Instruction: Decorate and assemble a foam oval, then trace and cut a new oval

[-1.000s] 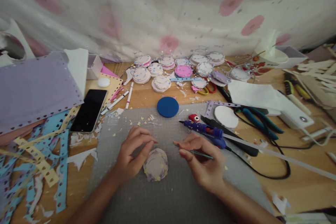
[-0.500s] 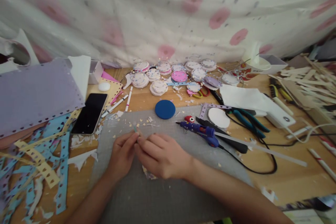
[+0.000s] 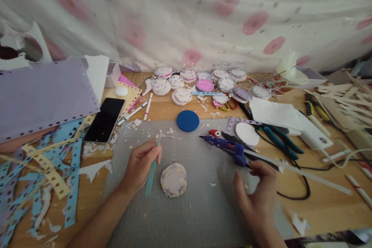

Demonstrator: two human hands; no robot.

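My left hand [image 3: 145, 161] is closed around a slim teal stick-like tool [image 3: 150, 180], held tilted, narrow at the far end and wider towards me. Beside it on the grey cutting mat [image 3: 203, 209] lies a round, pale layered paper disc [image 3: 173, 179] with yellow and purple bits round its rim. Over the mat's right side, my right hand [image 3: 258, 197] has thumb and fingers apart with nothing visible in it. Its fingertips are near the blue glue gun [image 3: 225, 145], which has a long glue stick [image 3: 302, 163] in its back; whether they touch cannot be made out.
A blue disc [image 3: 188, 120] and white disc [image 3: 247, 133] lie ahead, with several decorated discs [image 3: 181, 96] behind. Pliers [image 3: 283, 139] and a white box-shaped device [image 3: 315, 131] are right. Punched paper strips [image 3: 72, 186] and a phone [image 3: 105, 120] cover the left.
My hands have come apart; the right moved right towards the glue gun, now open. The left keeps the teal tool. The layered disc, mostly hidden before, is uncovered. The view shifted slightly.
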